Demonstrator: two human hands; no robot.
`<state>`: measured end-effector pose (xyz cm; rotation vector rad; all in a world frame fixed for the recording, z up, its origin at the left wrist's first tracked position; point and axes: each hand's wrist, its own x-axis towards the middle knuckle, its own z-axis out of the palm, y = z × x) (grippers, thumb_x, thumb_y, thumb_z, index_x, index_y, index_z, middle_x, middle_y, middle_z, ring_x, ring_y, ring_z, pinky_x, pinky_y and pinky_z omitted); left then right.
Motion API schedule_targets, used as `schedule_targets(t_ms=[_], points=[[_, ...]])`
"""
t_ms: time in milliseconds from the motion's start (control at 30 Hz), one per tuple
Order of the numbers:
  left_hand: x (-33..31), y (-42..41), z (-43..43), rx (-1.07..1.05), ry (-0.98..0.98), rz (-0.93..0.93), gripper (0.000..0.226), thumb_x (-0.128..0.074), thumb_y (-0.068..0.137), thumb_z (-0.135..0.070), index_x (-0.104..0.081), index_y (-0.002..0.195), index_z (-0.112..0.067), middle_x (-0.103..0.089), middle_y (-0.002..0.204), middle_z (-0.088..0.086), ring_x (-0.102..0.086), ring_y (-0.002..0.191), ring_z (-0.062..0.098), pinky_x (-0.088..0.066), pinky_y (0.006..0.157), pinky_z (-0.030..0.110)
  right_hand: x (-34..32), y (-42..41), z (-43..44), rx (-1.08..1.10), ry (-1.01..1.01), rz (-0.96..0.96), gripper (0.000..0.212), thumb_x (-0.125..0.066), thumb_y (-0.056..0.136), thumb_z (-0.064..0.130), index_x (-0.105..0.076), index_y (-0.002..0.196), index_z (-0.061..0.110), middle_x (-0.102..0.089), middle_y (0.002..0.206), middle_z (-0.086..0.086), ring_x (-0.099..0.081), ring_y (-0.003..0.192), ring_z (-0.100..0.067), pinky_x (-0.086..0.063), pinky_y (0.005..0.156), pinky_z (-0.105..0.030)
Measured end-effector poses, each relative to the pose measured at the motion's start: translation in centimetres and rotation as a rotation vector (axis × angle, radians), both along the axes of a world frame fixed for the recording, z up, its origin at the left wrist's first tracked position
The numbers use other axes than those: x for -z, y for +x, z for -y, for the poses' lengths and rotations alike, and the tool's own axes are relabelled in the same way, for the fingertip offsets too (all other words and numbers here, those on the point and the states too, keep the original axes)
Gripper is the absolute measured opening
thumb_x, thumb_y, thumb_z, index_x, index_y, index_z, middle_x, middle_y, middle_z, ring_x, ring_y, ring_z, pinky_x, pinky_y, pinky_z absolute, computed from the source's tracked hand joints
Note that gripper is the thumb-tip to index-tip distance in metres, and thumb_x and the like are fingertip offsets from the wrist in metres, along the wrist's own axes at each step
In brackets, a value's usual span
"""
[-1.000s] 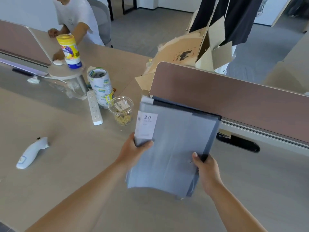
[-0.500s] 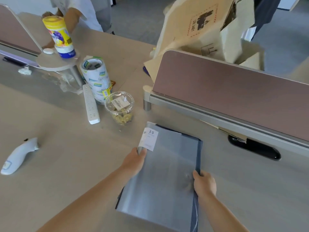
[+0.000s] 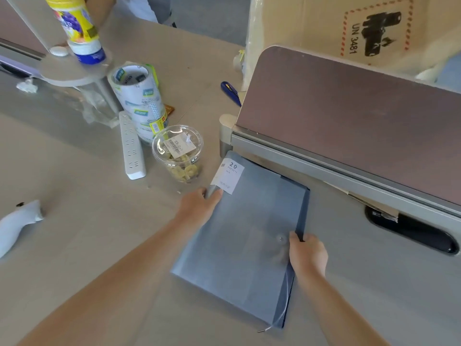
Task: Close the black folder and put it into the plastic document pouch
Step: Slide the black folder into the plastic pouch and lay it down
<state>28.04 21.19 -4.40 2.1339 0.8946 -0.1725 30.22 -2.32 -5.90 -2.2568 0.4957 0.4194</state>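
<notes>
We hold the pouch [image 3: 239, 245], folder inside, flat on the surface [image 3: 74, 245], centre frame: left hand [image 3: 199, 208] fingers clamped on its top-left edge, right hand [image 3: 308, 254] fingers pinching its right edge.

Both hands, left hand [image 3: 199, 206] and right hand [image 3: 308, 254], grip the pouch [image 3: 239, 245] on the desk [image 3: 74, 233].

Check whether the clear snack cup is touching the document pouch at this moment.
Apart. The head view shows a strip of bare table between the clear snack cup and the near corner of the document pouch, which lies flat under the left hand and right hand.
</notes>
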Motion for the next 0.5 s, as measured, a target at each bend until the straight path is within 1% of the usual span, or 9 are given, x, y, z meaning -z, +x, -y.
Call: schedule_targets(t_ms=[67, 133, 200, 300, 333, 367, 433, 467, 500], points=[[0.1, -0.1, -0.1, -0.004, 0.029, -0.025, 0.046, -0.048, 0.090, -0.053, -0.043, 0.061, -0.017, -0.047, 0.060, -0.002, -0.052, 0.072, 0.026, -0.031, 0.051, 0.027, 0.1, 0.0, 0.1, 0.008, 0.010, 0.015, 0.026, -0.049, 0.093, 0.027, -0.059, 0.088, 0.003, -0.058, 0.080, -0.010, -0.050, 0.079, -0.029, -0.036, 0.069, -0.030], [0.3, -0.3, 0.2, -0.039, 0.030, -0.052, 0.050, -0.048, 0.089, -0.055, -0.041, 0.057, -0.017, -0.047, 0.060, 0.000, -0.051, 0.070, 0.027, -0.030, 0.050, 0.028, 0.1, -0.3, 0.2, 0.005, 0.017, 0.016, 0.026, -0.050, 0.093, 0.027, -0.056, 0.080, 0.006, -0.056, 0.073, -0.006, -0.050, 0.075, -0.028, -0.035, 0.064, -0.031], [0.5, -0.7, 0.4, -0.068, 0.028, -0.067, 0.051, -0.046, 0.089, -0.056, -0.046, 0.062, -0.013, -0.051, 0.065, 0.004, -0.052, 0.073, 0.028, -0.034, 0.057, 0.030, 0.0, -0.4, 0.2, -0.004, 0.018, 0.019, 0.030, -0.050, 0.092, 0.027, -0.047, 0.066, 0.012, -0.050, 0.065, -0.002, -0.048, 0.068, -0.026, -0.032, 0.054, -0.031], [0.9, -1.3, 0.8, -0.086, 0.034, -0.052, 0.054, -0.043, 0.091, -0.055, -0.063, 0.082, -0.005, -0.059, 0.081, 0.011, -0.054, 0.079, 0.031, -0.037, 0.067, 0.029, -0.2, -0.3, 0.1, -0.012, 0.008, 0.016, 0.036, -0.050, 0.093, 0.026, -0.039, 0.061, 0.015, -0.046, 0.062, -0.001, -0.045, 0.064, -0.024, -0.030, 0.054, -0.032], [1.1, -1.4, 0.9, -0.107, 0.045, -0.027, 0.057, -0.044, 0.090, -0.054, -0.065, 0.084, -0.002, -0.060, 0.087, 0.015, -0.056, 0.082, 0.033, -0.037, 0.068, 0.028, -0.2, -0.2, 0.0, -0.012, 0.004, 0.024, 0.036, -0.051, 0.093, 0.026, -0.038, 0.060, 0.015, -0.046, 0.062, 0.000, -0.044, 0.063, -0.023, -0.030, 0.053, -0.033], [1.2, -1.4, 0.8, -0.122, 0.055, -0.007, 0.058, -0.045, 0.090, -0.053, -0.065, 0.079, 0.000, -0.061, 0.088, 0.017, -0.057, 0.083, 0.034, -0.038, 0.066, 0.028, -0.3, -0.2, 0.0, -0.011, -0.002, 0.030, 0.038, -0.051, 0.092, 0.025, -0.036, 0.059, 0.015, -0.044, 0.060, 0.000, -0.042, 0.060, -0.021, -0.029, 0.051, -0.031], [0.9, -1.3, 0.6, -0.095, 0.092, -0.015, 0.055, -0.046, 0.091, -0.050, -0.052, 0.059, -0.006, -0.055, 0.068, 0.010, -0.054, 0.072, 0.033, -0.031, 0.052, 0.027, -0.5, -0.1, -0.1, -0.017, -0.014, 0.052, 0.042, -0.053, 0.091, 0.024, -0.032, 0.056, 0.015, -0.040, 0.057, 0.000, -0.038, 0.054, -0.016, -0.028, 0.048, -0.025], [0.7, -1.3, 0.6, -0.070, 0.113, -0.023, 0.055, -0.045, 0.092, -0.049, -0.044, 0.054, -0.010, -0.048, 0.059, 0.005, -0.050, 0.065, 0.030, -0.027, 0.047, 0.027, -0.5, -0.1, -0.2, -0.021, -0.022, 0.067, 0.043, -0.054, 0.091, 0.023, -0.031, 0.055, 0.015, -0.038, 0.056, -0.001, -0.036, 0.053, -0.015, -0.027, 0.048, -0.025], [0.4, -1.2, 0.5, -0.050, 0.115, -0.034, 0.054, -0.045, 0.093, -0.048, -0.040, 0.052, -0.012, -0.043, 0.055, 0.003, -0.046, 0.061, 0.028, -0.025, 0.046, 0.028, -0.6, -0.1, -0.2, -0.027, -0.024, 0.061, 0.045, -0.053, 0.091, 0.022, -0.030, 0.054, 0.014, -0.037, 0.055, -0.001, -0.035, 0.052, -0.017, -0.026, 0.047, -0.027]])
